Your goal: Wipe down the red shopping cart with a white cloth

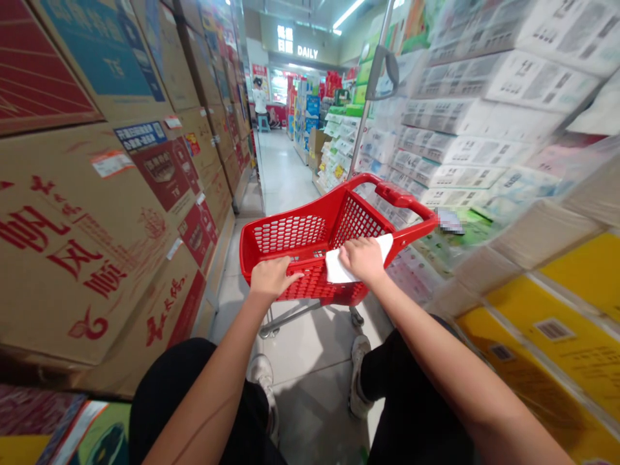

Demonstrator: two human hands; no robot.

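A red plastic shopping cart [290, 234] stands sideways in front of me, its handle toward the right. My left hand [272, 278] rests on the near rim of the basket, fingers curled over the edge and thumb stretched out to the right. Farther right along the same rim, my right hand [362, 259] presses a white cloth [339, 268] against the cart, its fingers closed round the cloth. No goods show inside the part of the basket that is visible.
Stacked cardboard cartons [72, 245] line the left side. White wrapped packs [465, 155] and yellow boxes [557, 329] rise at the right. Beyond the cart, a tiled aisle [285, 168] leads past shelves to a seated person [260, 100] at the back.
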